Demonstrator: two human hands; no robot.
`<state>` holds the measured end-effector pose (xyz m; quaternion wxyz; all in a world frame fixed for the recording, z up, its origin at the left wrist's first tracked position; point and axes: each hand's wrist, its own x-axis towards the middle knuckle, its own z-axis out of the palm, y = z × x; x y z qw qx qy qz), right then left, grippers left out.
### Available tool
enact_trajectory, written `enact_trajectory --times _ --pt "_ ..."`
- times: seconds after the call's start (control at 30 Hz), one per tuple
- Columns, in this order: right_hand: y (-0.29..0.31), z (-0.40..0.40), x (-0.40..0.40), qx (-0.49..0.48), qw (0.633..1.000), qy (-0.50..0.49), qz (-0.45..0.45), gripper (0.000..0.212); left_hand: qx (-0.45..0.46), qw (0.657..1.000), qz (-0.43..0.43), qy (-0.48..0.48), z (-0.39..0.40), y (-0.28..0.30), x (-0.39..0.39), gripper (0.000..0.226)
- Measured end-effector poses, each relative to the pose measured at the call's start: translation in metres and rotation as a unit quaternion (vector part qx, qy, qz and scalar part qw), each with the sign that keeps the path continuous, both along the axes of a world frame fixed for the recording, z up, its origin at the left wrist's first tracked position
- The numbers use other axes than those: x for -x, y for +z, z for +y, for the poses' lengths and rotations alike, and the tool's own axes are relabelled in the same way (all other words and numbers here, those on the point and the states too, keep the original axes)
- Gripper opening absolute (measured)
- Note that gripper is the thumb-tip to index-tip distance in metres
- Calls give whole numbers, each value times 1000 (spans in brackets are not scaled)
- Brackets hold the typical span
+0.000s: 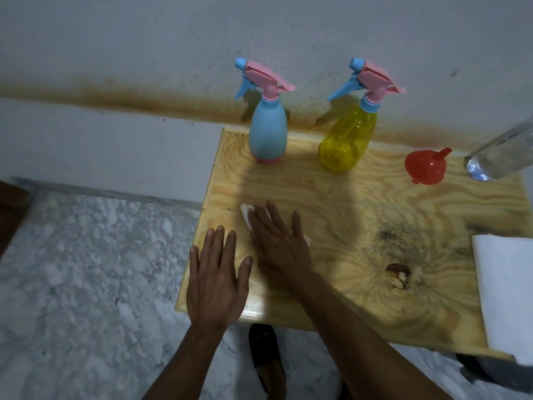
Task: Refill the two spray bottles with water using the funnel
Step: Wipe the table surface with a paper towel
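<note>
Two spray bottles, blue (268, 134) and yellow (347, 138), stand capped beyond the hands; nothing looks refilled yet. Funnel (426, 166) lies off to their right, untouched. Left hand (216, 280) flat, holding nothing; right hand (278, 243) flat, pressing a white cloth (246, 215) onto the wooden tabletop (360, 226). Stained wall behind, marble floor left.

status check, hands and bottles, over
Left hand flat, open on table edge; right hand flat on white wipe. Blue bottle, yellow bottle capped, untouched. Funnel lying free.
</note>
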<state>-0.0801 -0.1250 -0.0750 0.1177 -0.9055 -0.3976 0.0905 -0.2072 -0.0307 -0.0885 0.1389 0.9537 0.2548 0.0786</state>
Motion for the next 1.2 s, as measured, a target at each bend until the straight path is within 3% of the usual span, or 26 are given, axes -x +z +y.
enact_trajectory --times 0.13,0.3,0.53,0.83,1.03,1.2 --pt "-6 -32 3 7 997 -45 -59 58 3 1000 4 1 0 1 0 61" --pt "2 -78 -8 22 987 -135 -84 64 13 1000 9 10 -1 2 1 62" --pt "6 -136 -24 22 976 -202 -82 55 15 1000 1 19 -6 5 -2 63" --pt "-6 -224 -26 34 927 -334 -170 48 -5 1000 5 15 -11 7 -4 68" --pt "-17 -216 20 47 889 -386 -243 41 9 1000 8 17 -12 6 -1 66" --pt "-17 -158 36 46 891 -411 -190 45 14 1000 18 7 -7 4 -1 64"
